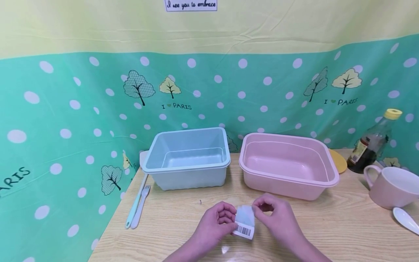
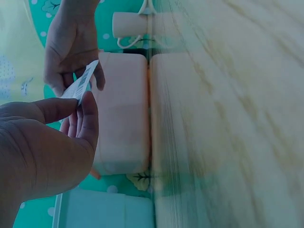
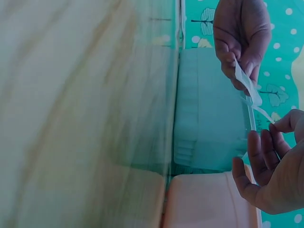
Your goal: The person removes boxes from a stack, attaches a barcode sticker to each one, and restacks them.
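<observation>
Worktop (image 1: 343, 233) carries two tubs at 12 o'clock from the hands — blue tub (image 1: 188, 156) left, pink tub (image 1: 288, 165) right. Just above the near edge, left hand (image 1: 217, 220) and right hand (image 1: 275, 214) both pinch a small packet (image 1: 244, 221) with a barcode strip, one on each side edge. Judgement: packet is light, thin, floppy film — likely slick, bends easily. Best grip is fingertips on the sealed edges, not the soft middle.
</observation>
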A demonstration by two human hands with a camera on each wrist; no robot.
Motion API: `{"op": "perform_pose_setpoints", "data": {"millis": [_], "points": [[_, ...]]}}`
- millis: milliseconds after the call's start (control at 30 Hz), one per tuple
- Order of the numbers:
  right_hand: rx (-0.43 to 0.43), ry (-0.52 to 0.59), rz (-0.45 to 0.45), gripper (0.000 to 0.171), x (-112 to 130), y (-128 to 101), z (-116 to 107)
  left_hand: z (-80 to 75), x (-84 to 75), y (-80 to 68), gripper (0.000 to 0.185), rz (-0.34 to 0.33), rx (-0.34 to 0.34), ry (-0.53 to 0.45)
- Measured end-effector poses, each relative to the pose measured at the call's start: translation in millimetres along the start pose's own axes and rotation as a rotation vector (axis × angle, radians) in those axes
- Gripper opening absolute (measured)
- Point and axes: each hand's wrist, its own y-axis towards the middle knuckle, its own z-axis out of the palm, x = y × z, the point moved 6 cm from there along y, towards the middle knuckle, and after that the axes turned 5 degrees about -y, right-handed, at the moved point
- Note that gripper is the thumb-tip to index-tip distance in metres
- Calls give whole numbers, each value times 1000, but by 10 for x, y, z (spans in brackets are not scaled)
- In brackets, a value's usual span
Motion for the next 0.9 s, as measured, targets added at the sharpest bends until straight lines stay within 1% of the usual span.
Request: {"op": "perform_pose_setpoints", "data": {"millis": [200,433,600,767,900], "points": [[-33,23,-16,18,-6,20,-67,-3,12,9,28,0,8,10],[-66,-36,-14,17,-25,65,-142,-18,30,25,27,-8,0,20],[-78,-76,8,14,-48,93,-191,-28,48,33,27,-17,-2,19],[-76,-92,34,10,-56,106,-228,-31,56,28,26,-20,11,29],[-74,-89,31,9,-58,111,-235,-34,80,23,27,-41,36,72]]}}
